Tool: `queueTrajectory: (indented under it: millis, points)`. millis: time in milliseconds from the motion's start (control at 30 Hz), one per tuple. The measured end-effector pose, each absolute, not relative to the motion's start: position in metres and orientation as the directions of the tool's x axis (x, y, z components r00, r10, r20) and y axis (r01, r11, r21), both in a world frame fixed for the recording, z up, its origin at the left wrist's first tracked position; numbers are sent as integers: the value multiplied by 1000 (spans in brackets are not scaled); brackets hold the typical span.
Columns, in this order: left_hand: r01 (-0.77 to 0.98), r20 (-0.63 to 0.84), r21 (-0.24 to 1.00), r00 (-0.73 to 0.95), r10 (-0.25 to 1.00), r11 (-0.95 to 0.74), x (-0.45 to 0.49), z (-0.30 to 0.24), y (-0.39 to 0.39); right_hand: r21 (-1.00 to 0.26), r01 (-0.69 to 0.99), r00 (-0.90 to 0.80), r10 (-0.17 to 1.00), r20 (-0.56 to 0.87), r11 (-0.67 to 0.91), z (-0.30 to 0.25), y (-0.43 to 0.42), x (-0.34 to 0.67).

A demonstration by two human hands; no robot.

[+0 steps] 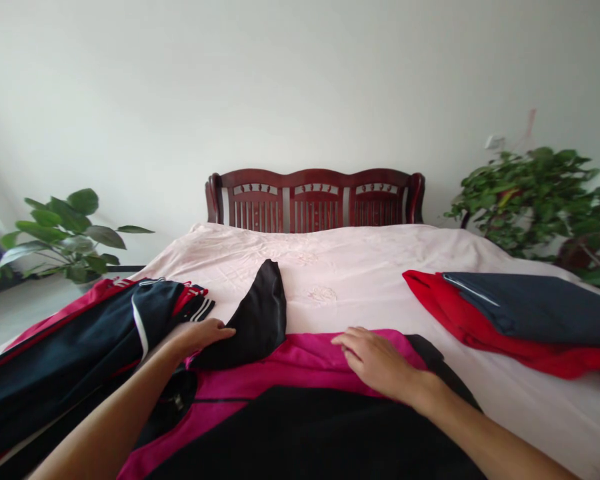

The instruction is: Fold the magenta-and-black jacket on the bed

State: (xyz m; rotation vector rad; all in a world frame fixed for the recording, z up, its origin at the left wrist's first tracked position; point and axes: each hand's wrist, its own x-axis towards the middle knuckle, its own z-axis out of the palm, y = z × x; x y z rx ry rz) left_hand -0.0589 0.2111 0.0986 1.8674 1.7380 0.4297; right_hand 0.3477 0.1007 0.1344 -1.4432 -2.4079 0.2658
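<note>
A magenta and black jacket (310, 350) is spread across the bed in front of me, its dark collar area and a zip line toward the left. My left hand (207, 335) pinches the edge of a black sleeve (265, 313), which lies bent upward with its end pointing at the headboard. On the magenta part rests my right hand (373, 357), fingers stretched out and slightly bent, gripping nothing that I can see. The sleeve on the right side is partly hidden behind my right forearm.
Several navy and red garments (95, 340) with white stripes lie piled at the left. Folded red clothing (485, 330) with a navy piece (540, 307) on top sits at the right. A wooden headboard (315, 177) stands beyond the pink sheet (350, 267). Plants flank the bed.
</note>
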Motion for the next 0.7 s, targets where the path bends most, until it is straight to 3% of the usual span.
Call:
queueTrajectory:
  millis: [133, 267, 367, 433, 567, 633, 700]
  points:
    - [679, -265, 725, 121, 957, 114, -44, 91, 199, -422, 799, -456, 889, 36, 428, 113, 106, 304]
    - [444, -439, 846, 270, 857, 294, -49, 87, 169, -467, 735, -585, 808, -70, 491, 95, 111, 294]
    - [239, -531, 848, 393, 751, 474, -52, 93, 163, -513, 696, -613, 788, -61, 502, 93, 113, 298]
    - [162, -531, 844, 391, 751, 512, -48, 99, 171, -584, 658, -618, 784, -59, 475, 92, 118, 299]
    - [64, -507, 850, 366, 780, 523, -26, 104, 197, -869, 479, -477, 867, -142, 122, 87, 132, 294]
    - [30, -491, 855, 372, 788, 518, -16, 105, 203, -923, 384, -362, 913, -187, -37, 85, 142, 289]
    - [-7, -455, 867, 395, 798, 498, -9, 107, 201, -947, 310, -269, 948, -169, -81, 86, 152, 283]
